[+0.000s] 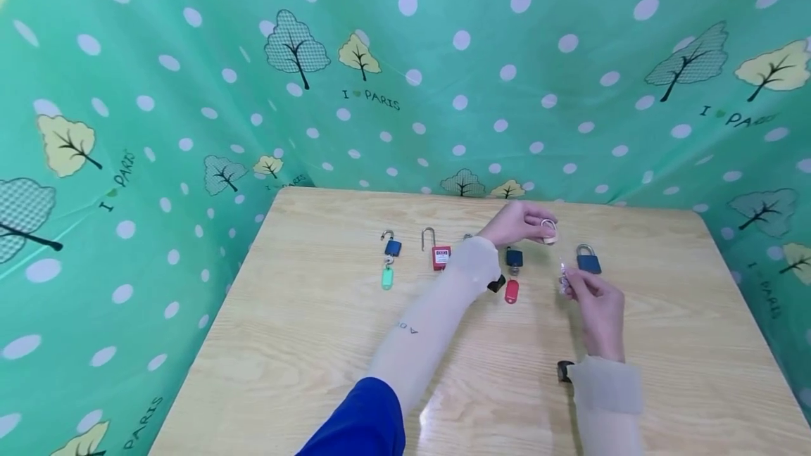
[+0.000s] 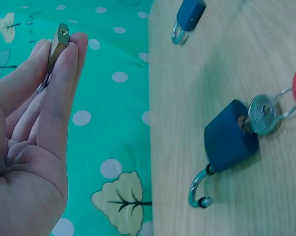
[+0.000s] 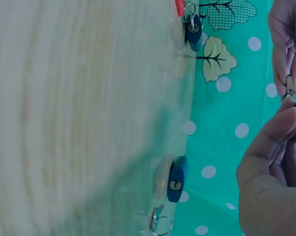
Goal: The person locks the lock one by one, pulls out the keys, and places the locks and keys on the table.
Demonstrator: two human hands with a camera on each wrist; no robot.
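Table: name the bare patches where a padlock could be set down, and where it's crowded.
The table is bare along its near edge and left of the green-tagged padlock. Crowded: the row from the red padlock to the blue padlock, where left hand and right hand work.

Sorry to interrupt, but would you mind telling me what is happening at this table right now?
A person is working with padlocks at a wooden table. The left hand holds a small brass padlock up in its fingers, while the right hand pinches a key just below it. On the table lie a blue padlock with a green tag, a red padlock, a blue padlock with a red tag, its shackle open, and another blue padlock.
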